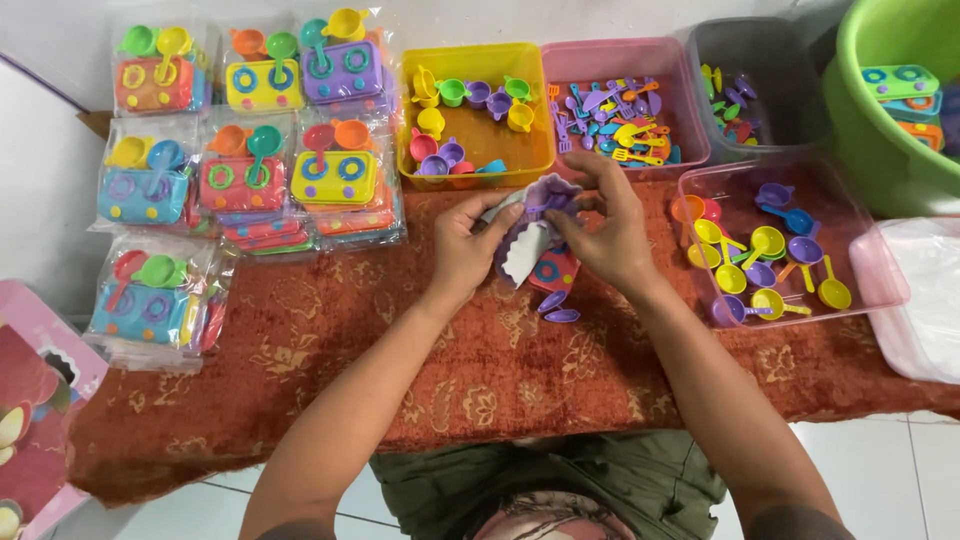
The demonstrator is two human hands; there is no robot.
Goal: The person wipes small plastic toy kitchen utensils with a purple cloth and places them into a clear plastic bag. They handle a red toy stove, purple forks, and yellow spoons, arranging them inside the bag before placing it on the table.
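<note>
left hand (465, 245) grasping clear bag (527, 240) | right hand (607, 225) pinching purple toy (553, 196) at bag's 12 o'clock | bag mid-counter (330, 340) | yellow bin (480, 70) at 12 | packed sets (250, 150) at 10

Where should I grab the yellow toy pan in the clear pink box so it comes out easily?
Pinch the yellow plastic toy pan by its thin handle, coming straight down from above. The clear pink plastic box is open on top, and the handle looks easier for fingers to grip than the round bowl crowded by other pans.
</note>
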